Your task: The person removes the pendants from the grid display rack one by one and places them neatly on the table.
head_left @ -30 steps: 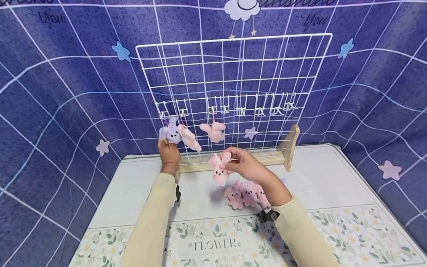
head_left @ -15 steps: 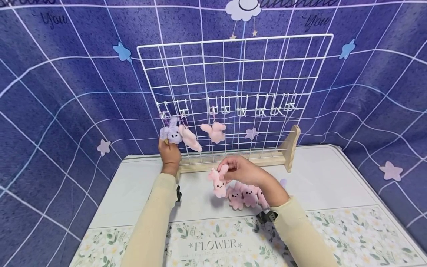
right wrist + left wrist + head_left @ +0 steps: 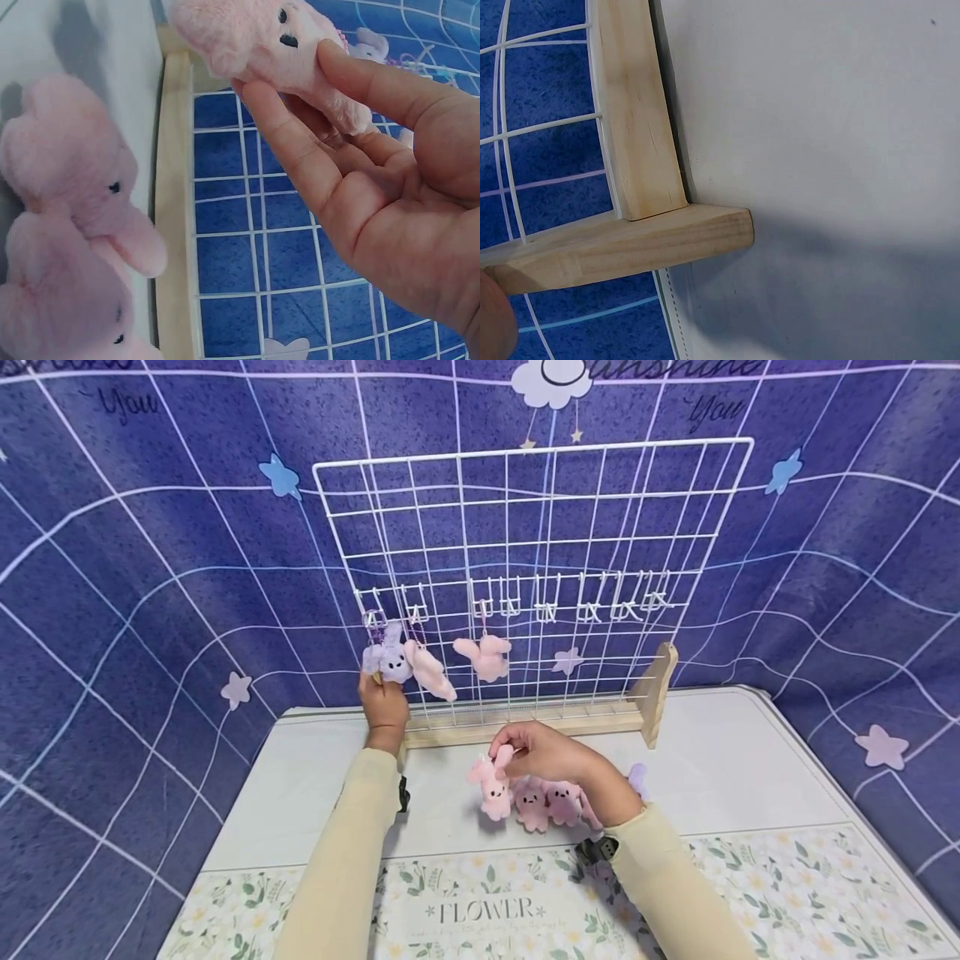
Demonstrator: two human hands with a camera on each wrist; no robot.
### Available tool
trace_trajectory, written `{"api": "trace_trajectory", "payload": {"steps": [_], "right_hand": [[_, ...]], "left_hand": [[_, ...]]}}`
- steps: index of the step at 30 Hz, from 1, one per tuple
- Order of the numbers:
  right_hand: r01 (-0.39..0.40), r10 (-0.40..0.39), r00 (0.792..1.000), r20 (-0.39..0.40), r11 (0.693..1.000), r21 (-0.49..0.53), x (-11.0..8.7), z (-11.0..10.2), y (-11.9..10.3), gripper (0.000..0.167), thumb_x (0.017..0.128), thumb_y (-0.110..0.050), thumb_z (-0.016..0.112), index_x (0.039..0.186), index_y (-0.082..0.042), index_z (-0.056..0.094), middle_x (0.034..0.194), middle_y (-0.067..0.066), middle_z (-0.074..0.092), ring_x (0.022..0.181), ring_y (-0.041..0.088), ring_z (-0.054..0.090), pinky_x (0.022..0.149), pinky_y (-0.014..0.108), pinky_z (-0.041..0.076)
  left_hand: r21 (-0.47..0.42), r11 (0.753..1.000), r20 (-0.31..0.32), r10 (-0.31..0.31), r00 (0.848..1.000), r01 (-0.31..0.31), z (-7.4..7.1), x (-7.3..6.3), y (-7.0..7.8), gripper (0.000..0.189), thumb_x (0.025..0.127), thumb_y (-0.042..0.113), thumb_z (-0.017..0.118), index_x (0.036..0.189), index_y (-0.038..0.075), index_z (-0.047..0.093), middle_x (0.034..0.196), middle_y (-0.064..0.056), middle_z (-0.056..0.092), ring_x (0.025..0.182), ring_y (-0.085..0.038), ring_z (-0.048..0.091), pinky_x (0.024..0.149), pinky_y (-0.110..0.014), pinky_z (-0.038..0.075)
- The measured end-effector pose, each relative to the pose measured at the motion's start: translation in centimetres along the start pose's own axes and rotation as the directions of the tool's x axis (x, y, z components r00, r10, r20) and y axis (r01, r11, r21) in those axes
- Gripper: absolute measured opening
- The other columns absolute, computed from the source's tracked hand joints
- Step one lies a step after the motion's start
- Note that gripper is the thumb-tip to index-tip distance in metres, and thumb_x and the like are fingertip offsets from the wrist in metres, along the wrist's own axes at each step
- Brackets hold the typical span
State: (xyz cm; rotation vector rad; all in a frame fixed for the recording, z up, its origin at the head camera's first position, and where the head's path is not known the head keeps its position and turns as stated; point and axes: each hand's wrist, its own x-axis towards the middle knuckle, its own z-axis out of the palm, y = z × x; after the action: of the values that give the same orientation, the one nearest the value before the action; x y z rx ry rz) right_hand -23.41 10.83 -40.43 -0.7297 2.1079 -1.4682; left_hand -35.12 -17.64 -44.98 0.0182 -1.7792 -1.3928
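Lowered pink plush bunny (image 3: 495,797), fluffy, wire grid (image 3: 507,546)

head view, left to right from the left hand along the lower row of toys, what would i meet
Left hand → held pink bunny → first table bunny → second table bunny → half-hidden pink toy → purple piece.

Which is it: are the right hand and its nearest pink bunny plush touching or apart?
Touching. The right wrist view shows the right hand pinching the pink bunny plush between thumb and fingers.
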Motion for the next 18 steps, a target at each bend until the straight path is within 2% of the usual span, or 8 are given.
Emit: {"api": "trace_trajectory", "payload": {"steps": [3,7,10,15,18], "right_hand": [[-0.011,0.011,1.000,0.025,1.000,0.006,0.1,0.1,0.2,0.027,0.089,0.005,0.073,0.114,0.005,0.066,0.094,0.003,0.065,0.071,0.011,0.059,0.064,0.024,0.054],[-0.017,0.016,0.997,0.070,1.000,0.018,0.2,0.3,0.6,0.029,0.085,0.008,0.073,0.112,0.007,0.065,0.098,0.008,0.068,0.076,0.014,0.067,0.072,0.039,0.064],[-0.022,0.021,0.996,0.083,1.000,0.006,0.3,0.3,1.0,0.028,0.084,0.007,0.074,0.111,0.007,0.064,0.098,0.011,0.068,0.076,0.017,0.070,0.077,0.050,0.065],[-0.053,0.053,0.996,0.068,0.999,0.005,0.3,0.5,1.5,0.027,0.085,0.007,0.074,0.110,0.006,0.064,0.098,0.014,0.069,0.077,0.025,0.074,0.080,0.054,0.065],[-0.046,0.047,0.997,0.058,0.999,-0.021,0.4,0.6,1.9,0.027,0.085,0.009,0.074,0.109,0.005,0.064,0.097,0.013,0.070,0.077,0.020,0.071,0.079,0.049,0.065]], "left_hand": [[-0.002,1.000,-0.002,-0.002,1.000,0.002,0.0,0.0,0.1,0.035,0.105,0.013,0.051,0.133,-0.003,0.065,0.128,-0.025,0.069,0.122,-0.038,0.063,0.111,-0.044,0.048],[-0.012,1.000,0.003,0.000,1.000,0.000,0.0,0.0,0.1,0.034,0.106,0.014,0.051,0.133,-0.003,0.064,0.126,-0.027,0.069,0.119,-0.038,0.063,0.109,-0.043,0.049],[-0.017,1.000,0.008,0.014,1.000,-0.014,-0.1,0.1,0.0,0.035,0.107,0.015,0.051,0.133,-0.004,0.064,0.126,-0.028,0.068,0.120,-0.039,0.063,0.110,-0.044,0.049],[-0.007,1.000,0.008,0.013,1.000,-0.013,0.0,0.1,-0.1,0.035,0.106,0.015,0.051,0.132,-0.004,0.064,0.126,-0.027,0.069,0.119,-0.037,0.062,0.110,-0.040,0.049],[-0.006,1.000,0.006,0.007,1.000,-0.007,0.0,0.0,0.0,0.035,0.106,0.015,0.051,0.133,-0.004,0.064,0.126,-0.026,0.069,0.120,-0.037,0.063,0.110,-0.040,0.049]]}}
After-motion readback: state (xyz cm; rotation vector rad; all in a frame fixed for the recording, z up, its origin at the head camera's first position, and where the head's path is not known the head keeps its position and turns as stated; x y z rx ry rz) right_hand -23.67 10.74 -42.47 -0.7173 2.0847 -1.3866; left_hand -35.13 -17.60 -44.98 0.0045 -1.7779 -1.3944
